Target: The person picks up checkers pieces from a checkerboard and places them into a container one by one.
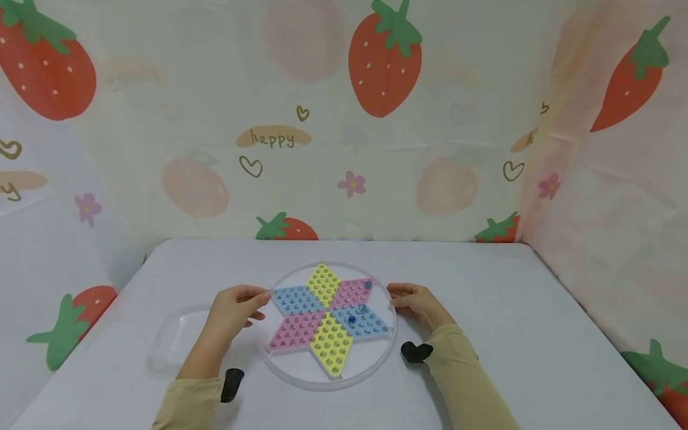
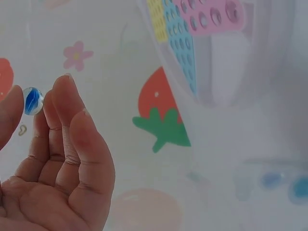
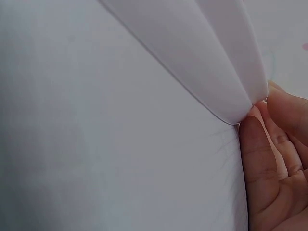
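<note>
A round Chinese checkers board point(image 1: 269, 363) with a star of yellow, pink and blue points lies on the table. My left hand point(image 1: 232, 312) is at its left rim and pinches a clear marble with a blue swirl point(image 2: 33, 101) between thumb and finger. My right hand point(image 1: 418, 304) grips the board's right rim point(image 3: 243, 72), thumb and fingers on either side of the edge. On the star sit a marble point(image 1: 368, 285) in the upper right pink point, plus a pale marble point(image 1: 362, 308) and a dark blue marble point(image 1: 352, 320) in the right blue point.
To the left of the board, a clear plastic tray point(image 1: 161, 334) is partly covered by my left forearm. Blurred blue marbles point(image 2: 302, 189) show at the edge of the left wrist view. A strawberry-print cloth point(image 1: 333, 197) hangs behind the white table point(image 1: 537, 358).
</note>
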`<state>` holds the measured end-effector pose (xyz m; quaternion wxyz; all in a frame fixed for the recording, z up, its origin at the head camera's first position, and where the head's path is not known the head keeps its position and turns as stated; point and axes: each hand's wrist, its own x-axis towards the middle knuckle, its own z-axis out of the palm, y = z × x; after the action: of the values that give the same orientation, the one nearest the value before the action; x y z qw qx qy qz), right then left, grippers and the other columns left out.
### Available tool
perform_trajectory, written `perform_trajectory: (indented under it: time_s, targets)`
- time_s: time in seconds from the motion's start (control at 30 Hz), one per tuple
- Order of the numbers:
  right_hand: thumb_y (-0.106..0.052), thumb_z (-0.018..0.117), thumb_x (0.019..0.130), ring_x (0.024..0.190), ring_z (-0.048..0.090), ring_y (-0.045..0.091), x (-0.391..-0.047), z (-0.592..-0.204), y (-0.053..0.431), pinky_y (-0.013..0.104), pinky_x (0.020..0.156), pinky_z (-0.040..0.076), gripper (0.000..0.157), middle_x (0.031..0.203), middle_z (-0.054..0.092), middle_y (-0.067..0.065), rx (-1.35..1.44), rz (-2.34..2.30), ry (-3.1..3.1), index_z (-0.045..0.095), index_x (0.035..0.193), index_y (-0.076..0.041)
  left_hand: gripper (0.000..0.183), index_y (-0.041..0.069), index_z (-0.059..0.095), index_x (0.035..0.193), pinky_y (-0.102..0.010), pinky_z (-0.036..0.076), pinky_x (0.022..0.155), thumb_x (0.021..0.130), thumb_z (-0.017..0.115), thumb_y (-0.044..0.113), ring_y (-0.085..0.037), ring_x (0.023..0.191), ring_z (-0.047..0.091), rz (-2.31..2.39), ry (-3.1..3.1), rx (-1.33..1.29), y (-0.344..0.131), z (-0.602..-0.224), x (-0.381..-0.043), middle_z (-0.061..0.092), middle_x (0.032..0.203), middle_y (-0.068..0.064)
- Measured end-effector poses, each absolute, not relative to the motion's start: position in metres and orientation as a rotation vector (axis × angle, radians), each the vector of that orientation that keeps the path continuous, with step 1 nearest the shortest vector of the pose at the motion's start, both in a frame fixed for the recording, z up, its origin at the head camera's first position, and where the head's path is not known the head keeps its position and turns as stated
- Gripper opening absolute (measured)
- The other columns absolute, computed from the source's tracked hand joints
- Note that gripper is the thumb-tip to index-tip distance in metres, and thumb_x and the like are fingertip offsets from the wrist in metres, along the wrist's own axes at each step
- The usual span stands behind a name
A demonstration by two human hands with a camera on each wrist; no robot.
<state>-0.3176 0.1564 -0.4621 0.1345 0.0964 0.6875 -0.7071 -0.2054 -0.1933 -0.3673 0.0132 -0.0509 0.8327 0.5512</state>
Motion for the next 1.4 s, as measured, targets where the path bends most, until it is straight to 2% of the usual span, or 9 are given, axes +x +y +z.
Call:
perform_trajectory:
  time_s: [0.3, 0.53, 1.0, 1.27, 1.4]
  targets:
    - [0.015, 0.064, 0.084, 0.102, 0.063, 0.014, -0.317, -0.462, 0.156, 0.026, 0.078, 0.054, 0.047, 0.127, 0.061, 0.017, 0.297, -2.036, 2.008, 0.057, 0.130, 0.005, 0.045, -0.007, 0.058, 0.123, -0.031, 0.050, 0.071, 0.097, 0.062, 0.029, -0.015, 0.079, 0.065, 1.678, 2.641, -0.196, -0.211, -0.367, -0.198, 0.066, 0.111, -0.017]
    - [0.016, 0.065, 0.084, 0.101, 0.064, 0.013, -0.316, -0.463, 0.156, 0.026, 0.078, 0.055, 0.048, 0.123, 0.064, 0.016, 0.267, -2.054, 1.987, 0.055, 0.130, 0.007, 0.046, -0.007, 0.058, 0.123, -0.028, 0.050, 0.070, 0.096, 0.063, 0.031, -0.012, 0.078, 0.065, 1.658, 2.660, -0.261, -0.224, -0.374, -0.190, 0.066, 0.111, -0.015]
    - [0.015, 0.063, 0.085, 0.102, 0.062, 0.013, -0.317, -0.462, 0.158, 0.026, 0.078, 0.054, 0.048, 0.131, 0.059, 0.018, 0.266, -2.033, 2.000, 0.054, 0.132, 0.007, 0.054, -0.008, 0.056, 0.126, -0.026, 0.050, 0.068, 0.095, 0.063, 0.036, -0.008, 0.077, 0.063, 1.618, 2.713, -0.345, -0.252, -0.382, -0.185, 0.069, 0.106, -0.011]
    - [0.016, 0.063, 0.085, 0.101, 0.062, 0.011, -0.317, -0.463, 0.156, 0.024, 0.076, 0.054, 0.048, 0.132, 0.057, 0.019, 0.258, -2.035, 1.997, 0.054, 0.132, 0.007, 0.056, -0.008, 0.057, 0.125, -0.025, 0.049, 0.066, 0.096, 0.061, 0.039, -0.010, 0.081, 0.060, 1.516, 2.794, -0.430, -0.271, -0.388, -0.186, 0.069, 0.106, -0.014]
    - [0.014, 0.063, 0.085, 0.100, 0.063, 0.012, -0.318, -0.462, 0.157, 0.024, 0.076, 0.054, 0.048, 0.130, 0.059, 0.018, 0.258, -2.033, 1.998, 0.054, 0.132, 0.006, 0.054, -0.009, 0.057, 0.124, -0.025, 0.048, 0.066, 0.097, 0.060, 0.037, -0.017, 0.085, 0.061, 1.475, 2.827, -0.462, -0.279, -0.391, -0.188, 0.068, 0.105, -0.016]
